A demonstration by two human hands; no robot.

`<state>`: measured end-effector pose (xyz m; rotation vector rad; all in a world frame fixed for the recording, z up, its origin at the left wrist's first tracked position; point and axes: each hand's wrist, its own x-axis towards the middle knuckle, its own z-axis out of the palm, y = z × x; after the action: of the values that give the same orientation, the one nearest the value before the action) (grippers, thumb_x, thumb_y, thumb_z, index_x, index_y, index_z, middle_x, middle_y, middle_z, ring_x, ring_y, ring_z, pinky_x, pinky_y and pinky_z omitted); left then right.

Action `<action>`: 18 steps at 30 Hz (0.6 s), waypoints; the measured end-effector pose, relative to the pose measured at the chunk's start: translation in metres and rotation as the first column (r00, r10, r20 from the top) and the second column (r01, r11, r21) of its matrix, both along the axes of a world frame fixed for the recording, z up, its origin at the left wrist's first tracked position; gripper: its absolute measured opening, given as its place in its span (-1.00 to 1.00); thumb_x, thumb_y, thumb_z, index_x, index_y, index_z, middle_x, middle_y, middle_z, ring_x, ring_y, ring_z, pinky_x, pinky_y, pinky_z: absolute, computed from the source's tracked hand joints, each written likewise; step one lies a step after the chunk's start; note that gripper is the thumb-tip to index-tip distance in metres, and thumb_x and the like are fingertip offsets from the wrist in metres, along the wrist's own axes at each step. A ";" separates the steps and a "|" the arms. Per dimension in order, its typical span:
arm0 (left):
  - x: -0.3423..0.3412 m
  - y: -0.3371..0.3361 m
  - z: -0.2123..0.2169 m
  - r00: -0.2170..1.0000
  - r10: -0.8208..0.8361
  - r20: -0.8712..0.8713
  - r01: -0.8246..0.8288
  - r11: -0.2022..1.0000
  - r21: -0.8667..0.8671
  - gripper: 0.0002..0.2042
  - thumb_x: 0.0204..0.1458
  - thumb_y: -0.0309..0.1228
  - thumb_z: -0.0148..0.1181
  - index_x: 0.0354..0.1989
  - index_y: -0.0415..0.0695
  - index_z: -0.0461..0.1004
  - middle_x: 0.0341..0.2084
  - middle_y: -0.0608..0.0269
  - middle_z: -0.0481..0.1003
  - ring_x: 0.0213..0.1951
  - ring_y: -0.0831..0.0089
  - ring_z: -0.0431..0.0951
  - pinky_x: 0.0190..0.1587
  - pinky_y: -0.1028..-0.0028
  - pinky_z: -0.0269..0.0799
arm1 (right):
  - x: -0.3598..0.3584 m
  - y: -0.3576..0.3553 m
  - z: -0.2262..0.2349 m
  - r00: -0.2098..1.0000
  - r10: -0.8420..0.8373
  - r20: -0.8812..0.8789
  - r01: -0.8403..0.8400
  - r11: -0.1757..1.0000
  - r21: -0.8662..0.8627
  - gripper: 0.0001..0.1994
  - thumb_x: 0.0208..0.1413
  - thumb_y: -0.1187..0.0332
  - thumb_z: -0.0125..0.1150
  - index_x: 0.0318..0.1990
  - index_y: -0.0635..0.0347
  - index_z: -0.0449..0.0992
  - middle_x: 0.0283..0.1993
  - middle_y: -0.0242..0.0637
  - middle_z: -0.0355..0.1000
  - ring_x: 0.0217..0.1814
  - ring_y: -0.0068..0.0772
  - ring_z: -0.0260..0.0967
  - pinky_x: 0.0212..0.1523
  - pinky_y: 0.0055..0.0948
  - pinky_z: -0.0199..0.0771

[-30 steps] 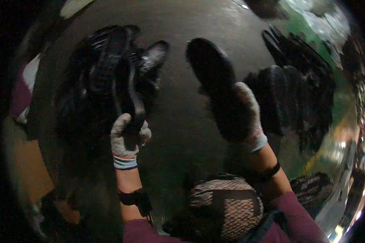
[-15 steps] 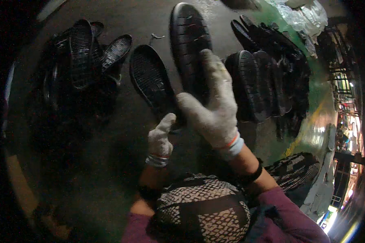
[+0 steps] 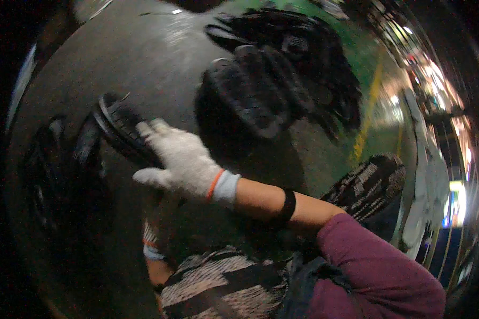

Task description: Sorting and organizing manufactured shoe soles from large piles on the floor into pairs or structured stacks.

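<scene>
Dim grey-green floor (image 3: 159,64) lies under everything. Low on its left side, a black shoe sole (image 3: 120,125) slants against the right hand (image 3: 181,159), whose gloved fingers stretch over it, thumb spread apart. Beneath, the left hand (image 3: 150,234) is mostly hidden; I cannot tell its state. Blurred dark soles (image 3: 45,165) sit farther left; beyond the right hand, a black heap (image 3: 282,80) lies near a yellow line (image 3: 368,119).

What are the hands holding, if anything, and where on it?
The right hand lies over a black shoe sole's near end; whether it grips can't be told. The left hand is mostly hidden, so its hold can't be told.
</scene>
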<state>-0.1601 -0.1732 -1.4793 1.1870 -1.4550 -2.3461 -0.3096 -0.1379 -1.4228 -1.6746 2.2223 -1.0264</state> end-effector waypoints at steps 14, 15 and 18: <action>-0.104 -0.076 0.042 0.978 -0.096 -0.187 -0.057 0.732 -0.679 -0.42 0.23 -0.35 0.22 0.43 -0.18 0.32 0.40 0.06 0.28 0.38 0.18 0.30 0.45 0.24 0.16 | -0.287 0.098 0.038 0.633 0.112 0.766 0.195 0.935 -0.298 -0.28 0.05 0.53 0.26 0.44 0.31 0.27 0.26 -0.17 0.49 0.20 -0.34 0.50 0.22 -0.36 0.55; -0.101 -0.076 0.036 0.974 -0.076 -0.212 -0.070 0.792 -0.606 -0.42 0.23 -0.34 0.21 0.43 -0.20 0.32 0.38 0.05 0.31 0.37 0.18 0.31 0.44 0.24 0.16 | -0.308 0.109 0.029 0.677 -0.021 0.735 0.245 0.949 -0.199 -0.28 0.07 0.51 0.28 0.45 0.31 0.27 0.26 -0.17 0.48 0.16 -0.34 0.51 0.17 -0.38 0.57; -0.087 -0.077 0.008 0.995 -0.096 -0.026 0.045 0.662 -0.748 -0.44 0.25 -0.31 0.20 0.41 -0.24 0.33 0.36 0.01 0.33 0.37 0.17 0.33 0.44 0.25 0.17 | -0.320 0.120 0.014 0.592 -0.155 0.791 0.280 0.960 -0.021 -0.29 0.10 0.49 0.30 0.45 0.31 0.27 0.25 -0.15 0.49 0.09 -0.35 0.52 0.08 -0.45 0.58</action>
<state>-0.2473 -0.2500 -1.4713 0.8016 -2.1478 -1.4664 -0.6294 -0.0181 -1.4085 -0.6967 1.7603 -1.6177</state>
